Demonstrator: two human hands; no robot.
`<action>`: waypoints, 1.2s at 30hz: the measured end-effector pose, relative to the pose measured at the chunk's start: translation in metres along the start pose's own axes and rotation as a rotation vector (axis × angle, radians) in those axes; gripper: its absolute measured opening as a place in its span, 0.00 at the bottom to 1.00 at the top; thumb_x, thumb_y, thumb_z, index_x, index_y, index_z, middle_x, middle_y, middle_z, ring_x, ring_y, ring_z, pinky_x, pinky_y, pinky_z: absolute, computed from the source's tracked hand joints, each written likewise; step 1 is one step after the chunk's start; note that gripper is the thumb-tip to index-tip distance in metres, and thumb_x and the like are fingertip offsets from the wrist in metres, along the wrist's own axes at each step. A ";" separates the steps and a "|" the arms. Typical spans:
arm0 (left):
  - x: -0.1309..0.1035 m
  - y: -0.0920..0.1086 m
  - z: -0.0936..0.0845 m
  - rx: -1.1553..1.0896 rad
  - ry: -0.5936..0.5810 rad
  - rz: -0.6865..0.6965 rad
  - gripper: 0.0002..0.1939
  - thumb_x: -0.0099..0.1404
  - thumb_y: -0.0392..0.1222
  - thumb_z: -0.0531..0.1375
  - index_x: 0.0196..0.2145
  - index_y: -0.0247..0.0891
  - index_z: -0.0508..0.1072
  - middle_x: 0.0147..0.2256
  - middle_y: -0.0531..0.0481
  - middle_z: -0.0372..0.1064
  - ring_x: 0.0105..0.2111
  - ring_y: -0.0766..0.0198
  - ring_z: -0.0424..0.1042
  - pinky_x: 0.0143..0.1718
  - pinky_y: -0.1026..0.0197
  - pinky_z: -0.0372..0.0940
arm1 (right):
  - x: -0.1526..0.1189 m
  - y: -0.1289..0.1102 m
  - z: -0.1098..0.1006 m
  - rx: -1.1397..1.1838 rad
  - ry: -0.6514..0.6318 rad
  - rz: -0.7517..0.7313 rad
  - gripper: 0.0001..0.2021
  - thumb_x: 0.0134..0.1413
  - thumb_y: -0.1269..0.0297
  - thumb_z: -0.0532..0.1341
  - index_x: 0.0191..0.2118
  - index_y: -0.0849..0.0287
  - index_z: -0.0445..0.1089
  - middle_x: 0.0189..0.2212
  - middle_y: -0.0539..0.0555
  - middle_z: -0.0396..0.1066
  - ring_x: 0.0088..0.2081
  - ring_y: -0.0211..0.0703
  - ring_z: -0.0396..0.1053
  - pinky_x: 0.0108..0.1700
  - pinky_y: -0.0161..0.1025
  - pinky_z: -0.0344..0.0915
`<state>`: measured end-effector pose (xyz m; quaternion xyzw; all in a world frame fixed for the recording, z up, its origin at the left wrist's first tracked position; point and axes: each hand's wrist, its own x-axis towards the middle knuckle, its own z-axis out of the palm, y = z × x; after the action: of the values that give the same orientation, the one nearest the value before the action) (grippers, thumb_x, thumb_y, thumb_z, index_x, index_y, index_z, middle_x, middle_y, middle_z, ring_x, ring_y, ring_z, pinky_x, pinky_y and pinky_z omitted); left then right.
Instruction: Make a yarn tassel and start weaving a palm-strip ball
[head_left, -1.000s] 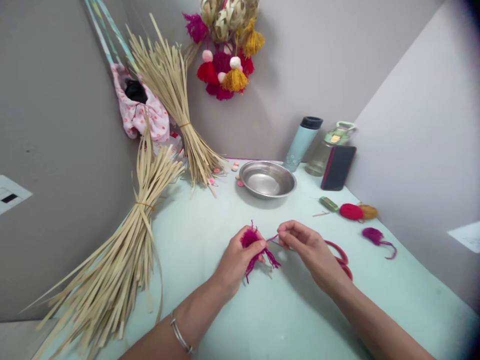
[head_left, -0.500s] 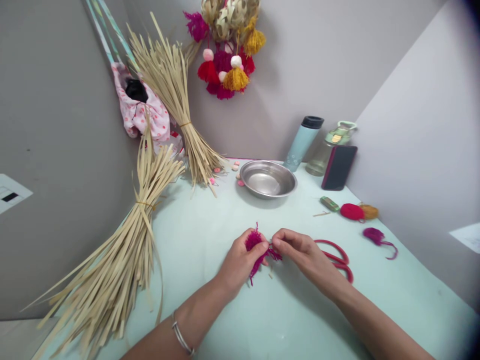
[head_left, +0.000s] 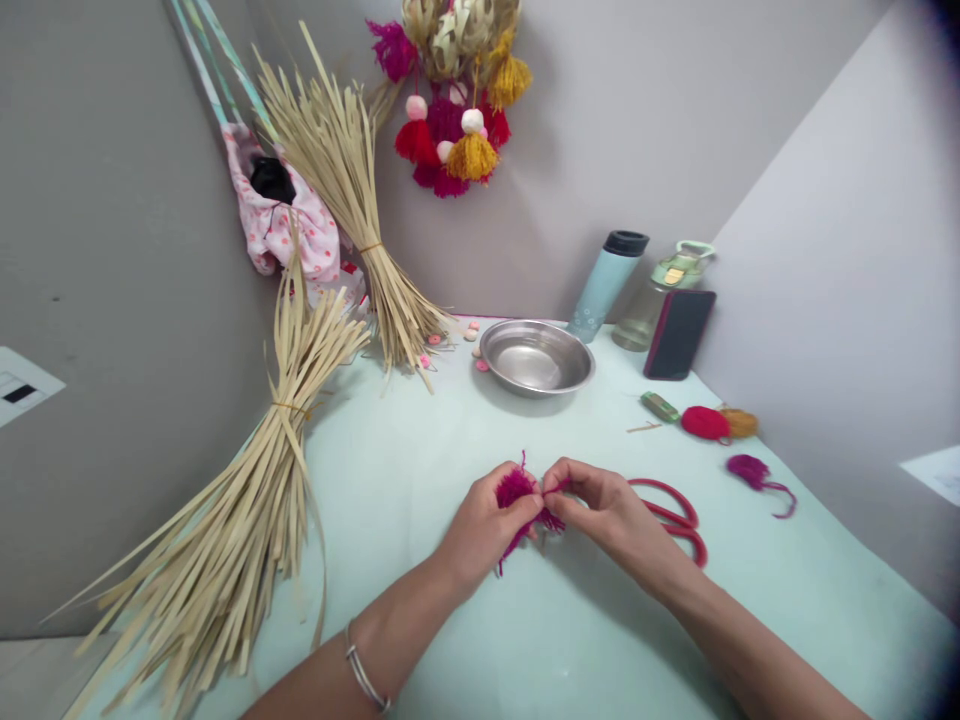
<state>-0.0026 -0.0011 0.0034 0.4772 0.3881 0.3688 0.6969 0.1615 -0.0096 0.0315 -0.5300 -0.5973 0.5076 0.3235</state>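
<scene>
Both hands meet at lower centre of the frame: the left hand (head_left: 487, 522) cups and pinches the magenta yarn tassel (head_left: 517, 492), while the right hand (head_left: 611, 515) pinches its loose strand (head_left: 556, 487). Keeping that strand taut and close should help. Red scissors (head_left: 675, 520) lie just right; bare worktop (head_left: 570, 640) below offers room.
</scene>
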 end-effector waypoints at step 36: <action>0.002 0.000 0.001 -0.220 0.069 0.018 0.06 0.61 0.41 0.60 0.31 0.37 0.66 0.28 0.55 0.62 0.26 0.71 0.64 0.33 0.66 0.61 | 0.001 0.001 -0.002 0.119 0.181 0.011 0.09 0.58 0.55 0.59 0.40 0.54 0.67 0.35 0.49 0.70 0.39 0.43 0.66 0.44 0.38 0.60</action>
<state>-0.0013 -0.0001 0.0033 0.3883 0.3649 0.4314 0.7280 0.1632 -0.0086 0.0314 -0.5570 -0.5314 0.4939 0.4043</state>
